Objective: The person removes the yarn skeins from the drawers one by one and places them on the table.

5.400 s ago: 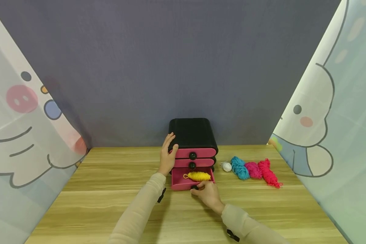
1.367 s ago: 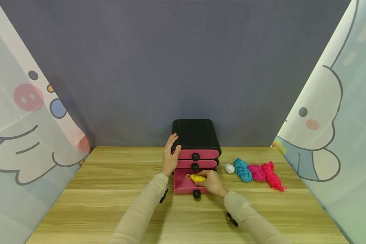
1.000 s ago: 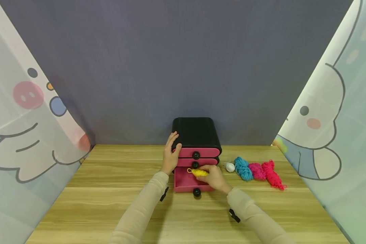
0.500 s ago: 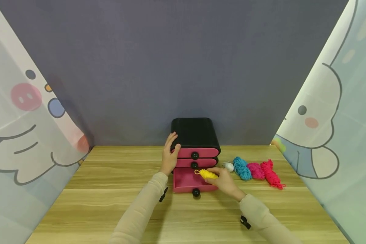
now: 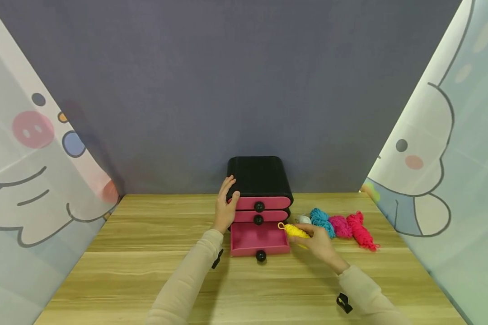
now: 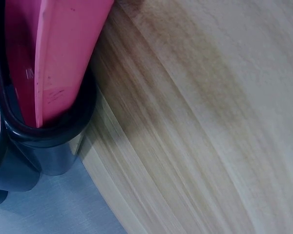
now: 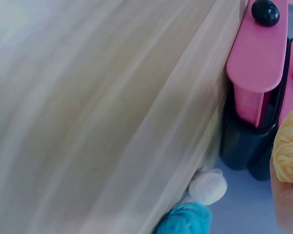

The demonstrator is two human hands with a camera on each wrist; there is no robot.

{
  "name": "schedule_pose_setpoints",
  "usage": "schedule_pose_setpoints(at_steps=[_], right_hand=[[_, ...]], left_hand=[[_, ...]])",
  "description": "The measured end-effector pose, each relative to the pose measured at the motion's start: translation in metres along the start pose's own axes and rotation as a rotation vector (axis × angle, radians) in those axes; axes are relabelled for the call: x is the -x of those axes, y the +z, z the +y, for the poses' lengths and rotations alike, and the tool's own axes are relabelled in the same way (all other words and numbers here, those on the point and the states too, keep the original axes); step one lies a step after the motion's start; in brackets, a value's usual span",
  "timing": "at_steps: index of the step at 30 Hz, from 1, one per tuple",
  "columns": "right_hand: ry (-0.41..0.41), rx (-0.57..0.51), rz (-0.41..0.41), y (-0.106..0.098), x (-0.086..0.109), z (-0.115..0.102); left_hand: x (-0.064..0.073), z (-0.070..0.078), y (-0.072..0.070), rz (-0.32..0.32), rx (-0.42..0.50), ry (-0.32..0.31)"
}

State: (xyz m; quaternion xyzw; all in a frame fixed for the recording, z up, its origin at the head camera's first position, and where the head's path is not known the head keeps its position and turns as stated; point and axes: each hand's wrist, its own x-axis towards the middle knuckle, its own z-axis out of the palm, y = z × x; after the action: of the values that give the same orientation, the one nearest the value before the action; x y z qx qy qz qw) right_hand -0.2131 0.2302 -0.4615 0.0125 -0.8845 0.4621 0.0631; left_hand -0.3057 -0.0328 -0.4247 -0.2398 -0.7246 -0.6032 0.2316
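Note:
My right hand (image 5: 318, 241) grips a bundle of yellow yarn (image 5: 295, 231) by its right end, just right of the pulled-out bottom drawer (image 5: 244, 251). A small loop sticks out at the bundle's left end. In the right wrist view the yellow yarn (image 7: 289, 148) shows at the right edge with part of the hand. My left hand (image 5: 224, 208) rests against the left side of the black drawer cabinet (image 5: 258, 174), fingers extended. The pink bottom drawer holds nothing visible. The left wrist view shows the drawer's pink side (image 6: 66, 63) but not the left hand.
Right of the cabinet lie a white ball of yarn (image 5: 303, 220), partly hidden, a blue yarn bundle (image 5: 320, 219), a magenta one (image 5: 340, 226) and a red one (image 5: 362, 231). The upper drawers (image 5: 276, 202) are closed. A grey curtain (image 5: 244, 90) hangs behind the wooden table (image 5: 154, 253).
The right hand first held the bottom drawer's knob, then took the yellow yarn, lifted it out and carried it right, past the drawer's edge. The left hand has stayed on the cabinet.

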Motion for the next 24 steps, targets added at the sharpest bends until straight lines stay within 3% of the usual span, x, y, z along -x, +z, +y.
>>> schedule_pose_setpoints(at_steps=[24], right_hand=[[0.082,0.049,0.118,-0.043,0.004,0.031]], left_hand=[[0.0,0.002,0.0,0.01,-0.003,0.004]])
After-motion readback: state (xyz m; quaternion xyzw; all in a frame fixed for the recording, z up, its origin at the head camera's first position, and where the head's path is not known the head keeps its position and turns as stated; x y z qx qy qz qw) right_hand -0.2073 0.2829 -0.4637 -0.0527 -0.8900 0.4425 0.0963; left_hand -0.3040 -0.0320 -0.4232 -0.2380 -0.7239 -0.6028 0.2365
